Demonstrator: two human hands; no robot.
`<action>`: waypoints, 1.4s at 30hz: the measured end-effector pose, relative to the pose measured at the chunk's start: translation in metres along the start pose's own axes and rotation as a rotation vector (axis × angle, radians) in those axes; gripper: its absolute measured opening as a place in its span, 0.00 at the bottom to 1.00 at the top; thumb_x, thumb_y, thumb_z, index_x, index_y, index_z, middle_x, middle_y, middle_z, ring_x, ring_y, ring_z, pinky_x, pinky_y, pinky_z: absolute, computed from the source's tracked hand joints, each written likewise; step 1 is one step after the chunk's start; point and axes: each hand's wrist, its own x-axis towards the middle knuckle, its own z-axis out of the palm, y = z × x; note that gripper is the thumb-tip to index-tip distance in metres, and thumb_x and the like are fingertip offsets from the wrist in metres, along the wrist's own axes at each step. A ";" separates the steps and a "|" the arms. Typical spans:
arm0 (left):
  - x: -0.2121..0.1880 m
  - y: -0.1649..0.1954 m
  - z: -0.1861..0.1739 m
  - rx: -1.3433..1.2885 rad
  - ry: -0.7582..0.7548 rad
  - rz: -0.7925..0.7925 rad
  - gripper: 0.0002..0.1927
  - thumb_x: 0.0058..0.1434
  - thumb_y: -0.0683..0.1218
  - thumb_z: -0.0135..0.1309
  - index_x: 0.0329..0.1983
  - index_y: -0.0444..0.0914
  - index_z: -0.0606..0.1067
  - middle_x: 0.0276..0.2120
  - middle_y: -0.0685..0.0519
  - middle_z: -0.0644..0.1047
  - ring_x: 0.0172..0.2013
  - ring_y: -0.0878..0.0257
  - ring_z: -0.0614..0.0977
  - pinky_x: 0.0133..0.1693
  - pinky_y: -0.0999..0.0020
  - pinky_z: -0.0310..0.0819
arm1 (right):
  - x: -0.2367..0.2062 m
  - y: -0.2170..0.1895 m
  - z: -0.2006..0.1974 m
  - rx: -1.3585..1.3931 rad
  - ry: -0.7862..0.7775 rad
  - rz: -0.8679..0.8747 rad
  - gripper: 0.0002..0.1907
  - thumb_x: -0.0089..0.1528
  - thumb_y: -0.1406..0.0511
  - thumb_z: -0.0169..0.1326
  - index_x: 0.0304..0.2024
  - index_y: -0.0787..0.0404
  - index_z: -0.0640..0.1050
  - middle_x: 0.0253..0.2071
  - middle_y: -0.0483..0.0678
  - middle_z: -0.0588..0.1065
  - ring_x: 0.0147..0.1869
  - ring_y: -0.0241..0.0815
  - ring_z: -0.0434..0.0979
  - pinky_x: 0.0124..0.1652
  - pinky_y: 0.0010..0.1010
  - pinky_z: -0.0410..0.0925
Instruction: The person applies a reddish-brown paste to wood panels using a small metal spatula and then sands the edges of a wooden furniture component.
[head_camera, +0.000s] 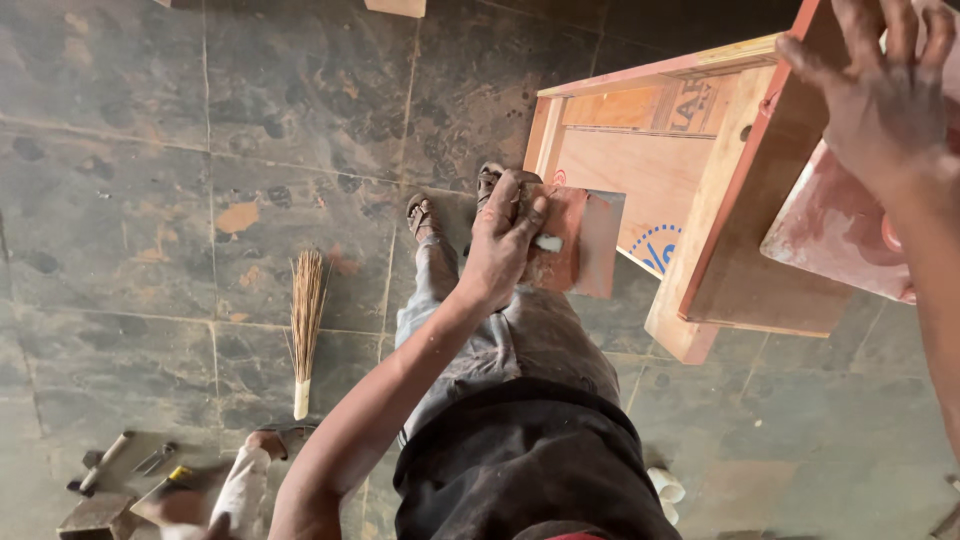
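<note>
Looking straight down at a dark, stained stone-tile floor (130, 150). Left hand (505, 245) out in front at mid-frame, fingers curled and thumb clamped, pinching a flat metal scraper blade smeared with reddish filler (585, 240); a small white dab showing on the blade just beside the thumb. Blade held in the air above the sandalled feet (422, 215), just short of the pale wooden cabinet frame with plywood panels (650, 170), not touching it. Right hand (880, 95) up at the top right corner, fingers spread wide and laid flat over the top edge of a reddish-brown board (800, 230) belonging to that same frame; fingertips partly cut off by the edge of the view. Beside it, a pinkish, filler-coated panel (840, 225) tilted downward under the right forearm. Grey dusty trousers (520, 340) and dark shirt (530, 470) filling the lower middle, blocking the floor beneath. Off to the left, well apart from both hands, a small straw hand broom (305, 320) lying on the tiles. Bottom left corner crowded: another person's arm in a pale sleeve (240, 490) beside a hammer (105, 465) and some blurred metal tools. Near the bottom right, two short white tube ends (665, 490) on the floor.
</note>
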 end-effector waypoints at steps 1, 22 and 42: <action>0.000 -0.001 -0.002 0.016 -0.017 0.032 0.05 0.77 0.38 0.48 0.54 0.35 0.70 0.41 0.54 0.73 0.41 0.71 0.73 0.41 0.75 0.74 | -0.005 -0.002 -0.008 0.004 -0.034 -0.003 0.33 0.58 0.66 0.55 0.64 0.31 0.80 0.77 0.46 0.62 0.80 0.49 0.54 0.69 0.43 0.54; -0.022 -0.012 0.008 0.065 -0.227 -0.107 0.10 0.74 0.41 0.48 0.58 0.38 0.69 0.45 0.57 0.74 0.43 0.72 0.71 0.42 0.76 0.74 | -0.038 -0.065 0.028 1.027 -0.133 0.414 0.35 0.59 0.80 0.39 0.61 0.39 0.71 0.82 0.69 0.41 0.84 0.78 0.29 0.70 0.75 0.23; -0.044 -0.021 -0.007 -0.031 -0.317 -0.184 0.15 0.76 0.39 0.46 0.64 0.37 0.68 0.50 0.56 0.75 0.46 0.70 0.76 0.42 0.75 0.79 | -0.220 -0.211 -0.088 0.835 -0.362 0.303 0.39 0.64 0.74 0.50 0.72 0.30 0.63 0.85 0.57 0.42 0.88 0.66 0.36 0.76 0.71 0.33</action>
